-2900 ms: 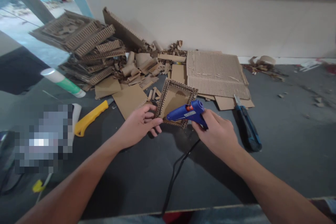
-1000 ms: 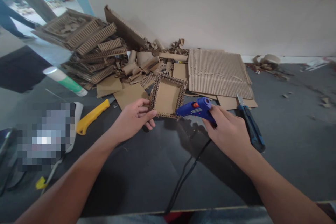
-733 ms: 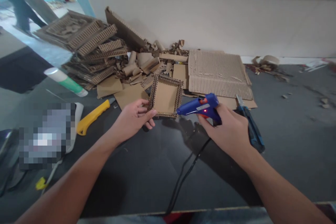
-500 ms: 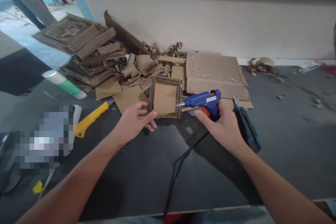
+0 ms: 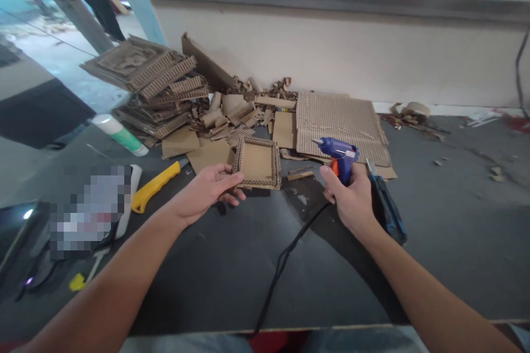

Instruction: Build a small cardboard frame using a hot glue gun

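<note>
The left hand (image 5: 207, 192) pinches the cardboard frame (image 5: 257, 156) by its near-left corner, above the surface (image 5: 232, 265). The right hand (image 5: 351, 199), fingers wrapped around the glue gun (image 5: 340, 155), holds it just right of the frame, nozzle pointing left, well clear.

A dark grey tabletop (image 5: 447, 231) fills the frame. On it lie a cardboard pile (image 5: 165, 94) at upper left, a corrugated sheet (image 5: 339, 121) at centre, a yellow cutter (image 5: 155, 186), and a blue-handled tool (image 5: 389, 212).
</note>
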Demonstrator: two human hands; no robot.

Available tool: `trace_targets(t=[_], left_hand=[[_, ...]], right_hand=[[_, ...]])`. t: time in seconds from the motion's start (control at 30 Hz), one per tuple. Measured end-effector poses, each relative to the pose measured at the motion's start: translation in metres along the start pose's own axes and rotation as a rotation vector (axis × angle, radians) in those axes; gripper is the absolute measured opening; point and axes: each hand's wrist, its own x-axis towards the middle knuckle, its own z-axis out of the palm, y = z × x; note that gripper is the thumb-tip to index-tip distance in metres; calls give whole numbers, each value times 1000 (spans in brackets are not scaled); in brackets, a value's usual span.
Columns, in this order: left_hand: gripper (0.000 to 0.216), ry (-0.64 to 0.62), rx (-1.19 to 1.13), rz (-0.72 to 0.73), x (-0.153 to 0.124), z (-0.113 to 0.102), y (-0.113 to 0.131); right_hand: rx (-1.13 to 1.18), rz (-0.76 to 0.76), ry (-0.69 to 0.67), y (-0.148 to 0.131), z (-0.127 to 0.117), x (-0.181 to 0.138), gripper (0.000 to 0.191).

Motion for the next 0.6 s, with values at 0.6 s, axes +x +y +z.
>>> trace_targets(t=[0.6], left_hand=[[46,195,1280,1,-35,24,11]], right_hand=[[-150,-50,-8,6,-3,3,39]])
